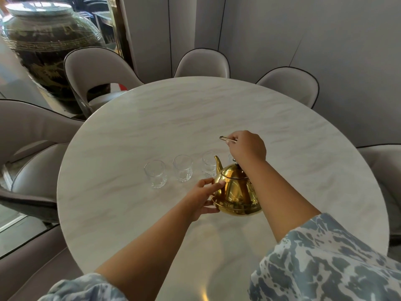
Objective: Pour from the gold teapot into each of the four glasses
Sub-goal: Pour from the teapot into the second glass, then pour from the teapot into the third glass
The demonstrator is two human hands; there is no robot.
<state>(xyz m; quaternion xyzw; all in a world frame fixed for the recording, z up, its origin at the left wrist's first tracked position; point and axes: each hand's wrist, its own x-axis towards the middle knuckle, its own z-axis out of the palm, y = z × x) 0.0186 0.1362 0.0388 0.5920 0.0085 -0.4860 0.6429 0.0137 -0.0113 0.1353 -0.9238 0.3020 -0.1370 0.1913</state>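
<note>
Plainly, the gold teapot [236,192] sat on the pale round surface [152,118], just on the near side of the row of glasses, its spout aimed away from the person toward the third glass [208,167]. The left hand [202,199] cupped the pot's side, its grip spread with fingertips pressed flat against the metal, steadying rather than lifting. The right hand [247,148] hovered above the lid, its grip closed around the thin wire handle [225,139], which stuck out past the knuckles. Beyond the pot, the first glass [155,173] and the second glass [183,167] stood clear and looked empty; the fourth was almost wholly hidden behind the right hand, so its state could not be told. Pouring looked not yet begun. The risks seemed to lie close to the pot: the spout stood very near the third glass, so a quick tilt might have knocked it over or sent liquid past the rim. The lid appeared held by nothing, and a steep tip could have let it slide off. A hot body might also have made the left hand flinch.
</note>
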